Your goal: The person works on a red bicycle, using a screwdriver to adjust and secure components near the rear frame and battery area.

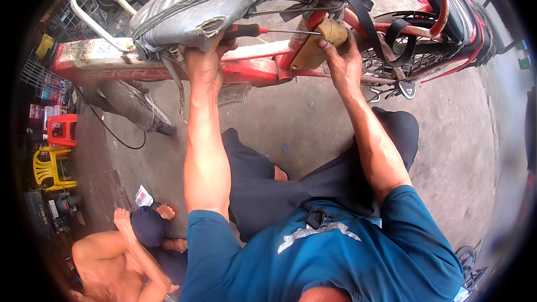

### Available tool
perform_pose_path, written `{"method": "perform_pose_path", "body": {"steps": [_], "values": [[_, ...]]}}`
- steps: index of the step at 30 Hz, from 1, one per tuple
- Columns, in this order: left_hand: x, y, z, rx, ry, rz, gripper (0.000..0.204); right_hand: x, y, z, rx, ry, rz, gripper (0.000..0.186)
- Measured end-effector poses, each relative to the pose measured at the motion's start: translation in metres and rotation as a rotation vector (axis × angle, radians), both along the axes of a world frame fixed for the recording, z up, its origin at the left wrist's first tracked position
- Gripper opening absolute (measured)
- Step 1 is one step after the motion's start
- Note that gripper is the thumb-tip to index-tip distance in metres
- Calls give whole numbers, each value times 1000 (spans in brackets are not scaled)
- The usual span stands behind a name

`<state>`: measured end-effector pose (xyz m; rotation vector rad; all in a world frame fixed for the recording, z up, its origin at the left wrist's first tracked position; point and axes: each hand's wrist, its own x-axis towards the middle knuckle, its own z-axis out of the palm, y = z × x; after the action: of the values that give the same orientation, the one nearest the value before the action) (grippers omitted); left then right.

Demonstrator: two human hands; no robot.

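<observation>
My left hand (207,62) is closed around the black and red handle of a screwdriver (246,29), just below a torn grey seat (187,8) wound with cords. The screwdriver's thin shaft reaches right to a worn tan box-shaped part (309,56) on the red and white bike frame (249,70). My right hand (344,61) grips that part, thumb near the shaft's tip; the tip itself is hard to make out. Black straps (394,50) hang beside my right hand, over the spoked wheel.
Another person (114,260) sits at lower left. Along the left edge stand a red stool (61,126), a yellow chair (47,168) and wire baskets (36,78). A dark pipe-like object (131,106) and a black cable lie below the frame over concrete floor (442,134).
</observation>
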<state>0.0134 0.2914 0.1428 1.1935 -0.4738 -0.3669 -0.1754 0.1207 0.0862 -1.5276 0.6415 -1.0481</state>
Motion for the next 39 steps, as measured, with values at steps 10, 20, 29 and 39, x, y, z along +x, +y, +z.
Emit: {"method": "perform_pose_path", "body": {"steps": [10, 20, 29, 39], "values": [[16, 2, -4, -48, -76, 0, 22, 0, 77, 11, -20, 44, 109, 32], [13, 3, -22, -291, 59, -43, 26, 72, 72, 86, -938, 354, 308, 22], [8, 2, -27, 44, -47, 102, 37, 96, 56, 87, -1015, 568, 474, 14], [7, -8, -24, 104, -206, 197, 42, 106, 38, 109, -921, 699, 767, 20]]}}
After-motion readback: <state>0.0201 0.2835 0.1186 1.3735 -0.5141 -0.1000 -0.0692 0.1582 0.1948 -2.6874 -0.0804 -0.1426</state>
